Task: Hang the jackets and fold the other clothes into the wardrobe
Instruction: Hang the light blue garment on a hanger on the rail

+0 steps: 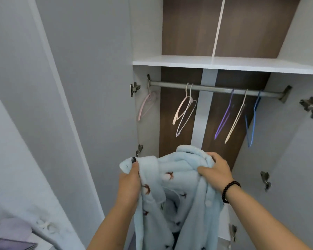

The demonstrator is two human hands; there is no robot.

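An open wardrobe is seen ahead, its white shelf set above a metal rail. A fluffy pale blue jacket (patterned with small brown marks) is held up in front of the wardrobe, below the rail. Its collar is gripped by the left hand and bunched in the curled right hand. Bare hangers are hung along the rail. A dark bead bracelet is worn on the right wrist.
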